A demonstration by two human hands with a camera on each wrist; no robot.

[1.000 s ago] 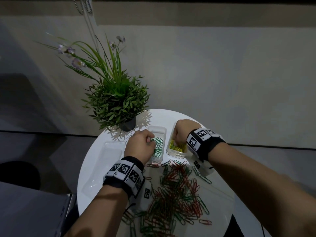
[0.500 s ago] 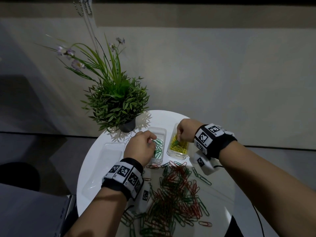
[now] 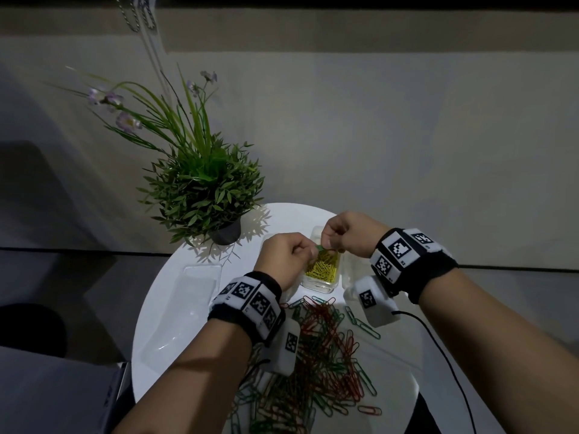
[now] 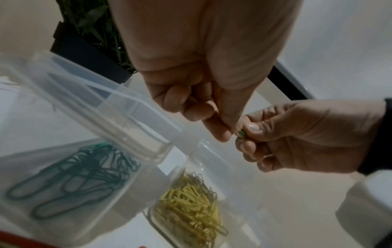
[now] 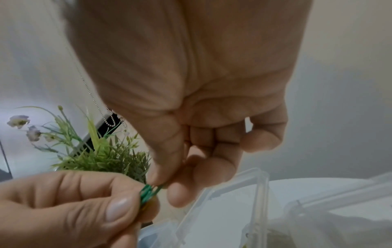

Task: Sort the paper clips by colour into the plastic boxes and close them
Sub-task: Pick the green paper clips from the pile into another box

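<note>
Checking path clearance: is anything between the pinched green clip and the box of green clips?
Nothing visible. Both hands pinch the green clip above the yellow-clip box; the green-clip box beside it stands open.

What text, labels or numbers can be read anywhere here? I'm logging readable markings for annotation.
None can be read as words.
Black-and-white square code markers on the left wristband: patterns only; tiny characters beside them too small to read.
Same markers on the right wristband and the white wrist camera housings: no legible text.
Clear plastic boxes: no labels visible.
</note>
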